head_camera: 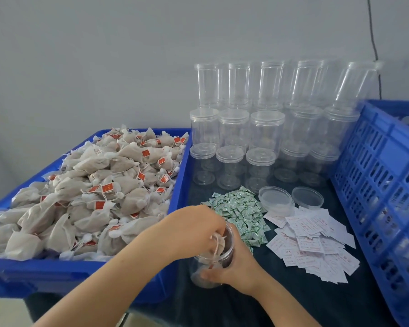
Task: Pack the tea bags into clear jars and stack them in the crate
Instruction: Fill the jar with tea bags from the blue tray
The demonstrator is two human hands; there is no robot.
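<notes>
Your tea bags [85,192] are beige mesh with red-orange tags; they fill a solid blue bin [80,272]; the slotted crate [383,185] is blue; sachets [240,212] are green-and-white printed; slips [314,241] white with pink print; tablecloth [316,303] dark.

No text legible: red tags [107,187] on tea bags, green-printed sachets [241,213] at 6 o'clock and red-printed white slips [312,241] at 4 o'clock all blurred.
</notes>
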